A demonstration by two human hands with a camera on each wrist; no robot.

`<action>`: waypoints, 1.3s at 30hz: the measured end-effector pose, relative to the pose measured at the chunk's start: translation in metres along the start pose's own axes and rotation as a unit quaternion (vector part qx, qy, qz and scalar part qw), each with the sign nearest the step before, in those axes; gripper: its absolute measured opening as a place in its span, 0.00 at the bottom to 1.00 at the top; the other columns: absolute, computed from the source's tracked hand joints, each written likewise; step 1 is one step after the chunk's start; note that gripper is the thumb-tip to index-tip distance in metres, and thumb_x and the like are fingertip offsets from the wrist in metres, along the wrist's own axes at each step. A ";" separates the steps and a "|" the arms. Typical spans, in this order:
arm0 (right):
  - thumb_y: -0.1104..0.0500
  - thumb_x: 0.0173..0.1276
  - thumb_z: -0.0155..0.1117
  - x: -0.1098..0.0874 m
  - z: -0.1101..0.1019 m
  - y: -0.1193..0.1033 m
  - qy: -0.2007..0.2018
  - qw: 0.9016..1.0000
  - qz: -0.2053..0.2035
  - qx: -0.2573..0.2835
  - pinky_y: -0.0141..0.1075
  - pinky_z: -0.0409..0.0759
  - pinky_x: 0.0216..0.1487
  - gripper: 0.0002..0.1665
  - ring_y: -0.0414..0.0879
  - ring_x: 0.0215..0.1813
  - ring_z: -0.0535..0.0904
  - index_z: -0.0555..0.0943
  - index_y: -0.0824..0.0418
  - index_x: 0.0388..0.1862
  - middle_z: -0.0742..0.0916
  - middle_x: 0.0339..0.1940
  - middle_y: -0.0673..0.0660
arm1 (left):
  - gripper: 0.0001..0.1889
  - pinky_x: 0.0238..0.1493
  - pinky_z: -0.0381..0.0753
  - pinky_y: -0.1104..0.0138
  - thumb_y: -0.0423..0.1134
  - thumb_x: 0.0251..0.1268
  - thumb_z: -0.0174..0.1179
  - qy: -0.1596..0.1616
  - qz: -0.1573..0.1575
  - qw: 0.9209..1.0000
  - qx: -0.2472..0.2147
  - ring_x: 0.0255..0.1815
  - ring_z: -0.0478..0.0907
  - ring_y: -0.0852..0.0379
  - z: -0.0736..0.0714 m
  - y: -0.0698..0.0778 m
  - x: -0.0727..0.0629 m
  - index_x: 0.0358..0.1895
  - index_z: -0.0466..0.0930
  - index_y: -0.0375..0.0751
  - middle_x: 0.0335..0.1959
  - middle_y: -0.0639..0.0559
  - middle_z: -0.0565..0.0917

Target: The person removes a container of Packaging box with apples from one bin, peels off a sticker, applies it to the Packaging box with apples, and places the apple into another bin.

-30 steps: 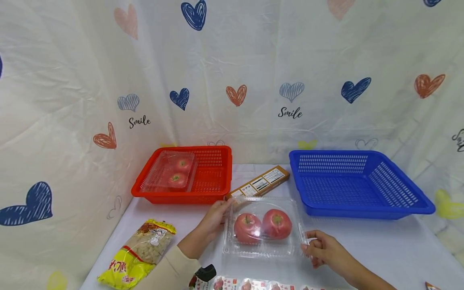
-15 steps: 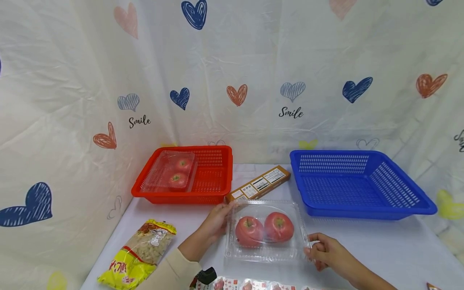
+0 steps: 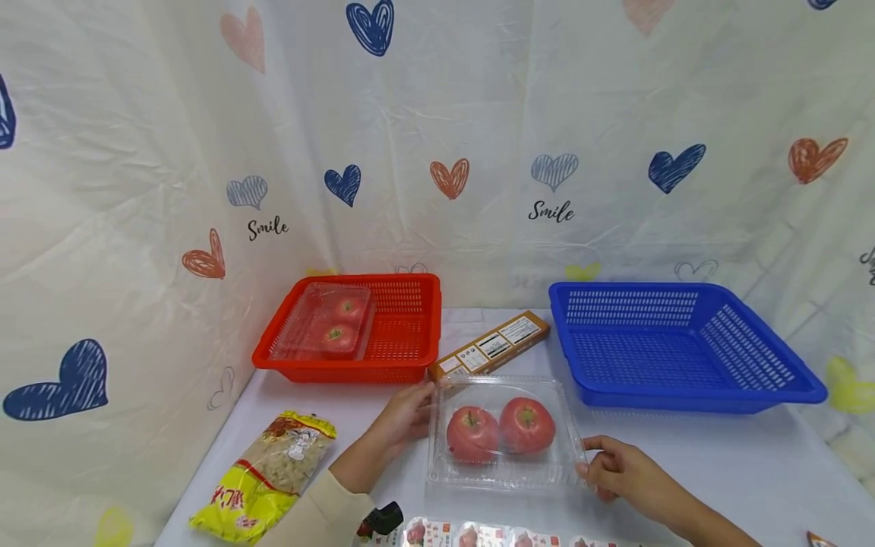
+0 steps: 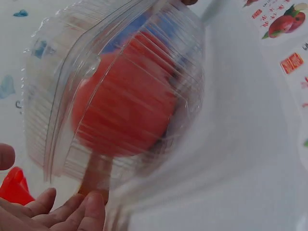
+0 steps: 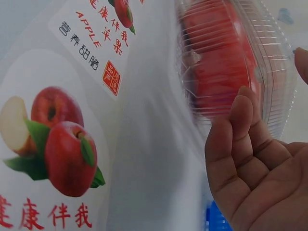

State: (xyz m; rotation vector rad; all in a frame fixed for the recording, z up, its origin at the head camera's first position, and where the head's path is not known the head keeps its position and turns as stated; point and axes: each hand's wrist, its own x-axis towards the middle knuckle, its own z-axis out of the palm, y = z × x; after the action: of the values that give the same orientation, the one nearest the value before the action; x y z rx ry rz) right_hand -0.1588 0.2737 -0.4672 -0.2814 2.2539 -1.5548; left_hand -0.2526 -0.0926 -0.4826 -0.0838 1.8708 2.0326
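Note:
A clear plastic clamshell box with two red apples inside lies on the white-covered table, its lid down. My left hand is at its left side. In the left wrist view the left fingers are extended by the box's lower end, with the thumb apart from it. On the other side is my right hand, at the near right corner. Seen from the right wrist, the bent fingertips touch or nearly touch the box wall, while the thumb stays away from it.
A red basket at the back left holds another apple box. A blue basket stands back right. Between them lies a narrow brown carton. A yellow food bag is at left; apple stickers line the front.
The apple box has shifted slightly right and towards me, then come to rest. My left fingers have loosened from its far left corner; the right hand has followed the box slightly.

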 end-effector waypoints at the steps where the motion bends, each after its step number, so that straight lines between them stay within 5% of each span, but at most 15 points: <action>1: 0.56 0.73 0.59 0.000 0.000 -0.001 0.004 1.000 -0.010 -0.013 0.37 0.80 0.32 0.36 0.43 0.27 0.76 0.60 0.82 0.64 0.81 0.27 0.56 | 0.29 0.49 0.81 0.57 0.53 0.71 0.55 -0.001 0.006 1.000 0.015 0.47 0.80 0.49 -0.004 0.000 -0.004 0.63 0.69 0.33 0.54 0.42 0.79; 6: 0.52 0.70 0.63 -0.004 -0.002 -0.011 0.085 0.987 -0.048 -0.129 0.33 0.76 0.30 0.32 0.40 0.30 0.76 0.71 0.74 0.61 0.77 0.31 0.53 | 0.19 0.47 0.82 0.56 0.45 0.71 0.57 -0.014 0.045 0.991 0.125 0.43 0.82 0.47 -0.029 -0.002 -0.026 0.51 0.75 0.31 0.45 0.42 0.83; 12: 0.44 0.64 0.69 -0.002 0.006 -0.028 0.198 0.935 -0.106 -0.275 0.32 0.75 0.33 0.25 0.41 0.35 0.71 0.81 0.58 0.51 0.73 0.31 0.49 | 0.11 0.34 0.81 0.61 0.39 0.62 0.66 -0.041 0.066 0.951 0.298 0.33 0.79 0.54 -0.054 -0.006 -0.061 0.42 0.82 0.35 0.32 0.50 0.83; 15: 0.46 0.60 0.73 0.001 0.015 -0.030 0.221 0.900 -0.183 -0.328 0.31 0.75 0.33 0.19 0.39 0.35 0.72 0.82 0.51 0.46 0.74 0.33 0.42 | 0.12 0.35 0.80 0.63 0.39 0.58 0.69 -0.050 0.055 0.929 0.363 0.33 0.77 0.56 -0.062 -0.003 -0.079 0.42 0.82 0.36 0.31 0.55 0.81; 18: 0.49 0.57 0.76 0.007 0.022 -0.031 0.226 0.849 -0.302 -0.370 0.26 0.73 0.35 0.16 0.36 0.37 0.71 0.82 0.48 0.42 0.74 0.36 0.36 | 0.14 0.38 0.80 0.61 0.39 0.54 0.72 -0.041 0.015 0.911 0.411 0.35 0.77 0.56 -0.067 0.001 -0.095 0.42 0.83 0.40 0.32 0.56 0.81; 21: 0.44 0.64 0.68 0.014 0.030 -0.036 0.225 0.798 -0.392 -0.399 0.24 0.72 0.41 0.12 0.35 0.39 0.71 0.83 0.50 0.38 0.75 0.37 0.37 | 0.18 0.43 0.81 0.54 0.40 0.48 0.76 -0.017 -0.033 0.893 0.449 0.37 0.76 0.54 -0.068 -0.003 -0.108 0.44 0.84 0.45 0.35 0.56 0.82; 23: 0.41 0.70 0.60 0.018 0.035 -0.040 0.221 0.781 -0.425 -0.400 0.26 0.72 0.44 0.16 0.37 0.41 0.72 0.83 0.51 0.36 0.78 0.37 0.40 | 0.22 0.46 0.80 0.49 0.40 0.43 0.78 -0.002 -0.057 0.883 0.466 0.38 0.75 0.53 -0.067 -0.008 -0.115 0.45 0.84 0.47 0.38 0.56 0.82; 27: 0.41 0.73 0.56 0.026 0.044 -0.045 0.210 0.777 -0.445 -0.393 0.28 0.72 0.45 0.19 0.39 0.42 0.73 0.83 0.53 0.35 0.81 0.37 0.44 | 0.25 0.49 0.77 0.43 0.43 0.36 0.80 0.006 -0.078 0.866 0.494 0.39 0.74 0.51 -0.067 -0.020 -0.123 0.45 0.84 0.52 0.40 0.57 0.80; 30: 0.43 0.72 0.58 0.032 0.050 -0.046 0.196 0.779 -0.454 -0.385 0.28 0.72 0.46 0.17 0.38 0.42 0.73 0.84 0.54 0.35 0.81 0.38 0.44 | 0.21 0.48 0.77 0.46 0.43 0.38 0.80 -0.013 -0.070 0.860 0.505 0.38 0.71 0.52 -0.070 -0.026 -0.125 0.41 0.83 0.53 0.38 0.58 0.76; 34: 0.49 0.68 0.65 0.039 0.059 -0.045 0.181 0.779 -0.472 -0.370 0.28 0.73 0.47 0.09 0.38 0.43 0.74 0.84 0.52 0.37 0.81 0.39 0.42 | 0.16 0.45 0.77 0.52 0.41 0.43 0.78 -0.037 -0.066 0.865 0.496 0.37 0.70 0.52 -0.075 -0.031 -0.128 0.35 0.80 0.53 0.37 0.57 0.73; 39: 0.54 0.61 0.71 0.041 0.065 -0.044 0.174 0.776 -0.489 -0.359 0.25 0.73 0.47 0.07 0.36 0.43 0.73 0.83 0.50 0.38 0.80 0.39 0.40 | 0.22 0.46 0.78 0.49 0.46 0.43 0.78 -0.049 -0.074 0.870 0.484 0.36 0.71 0.51 -0.077 -0.036 -0.131 0.42 0.79 0.51 0.35 0.55 0.75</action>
State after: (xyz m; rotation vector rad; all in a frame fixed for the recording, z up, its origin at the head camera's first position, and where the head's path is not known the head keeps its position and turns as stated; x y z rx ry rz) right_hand -0.1709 0.1863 -0.4544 -1.7388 3.1627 -0.9952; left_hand -0.1356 -0.1962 -0.4868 0.1377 2.4783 0.7957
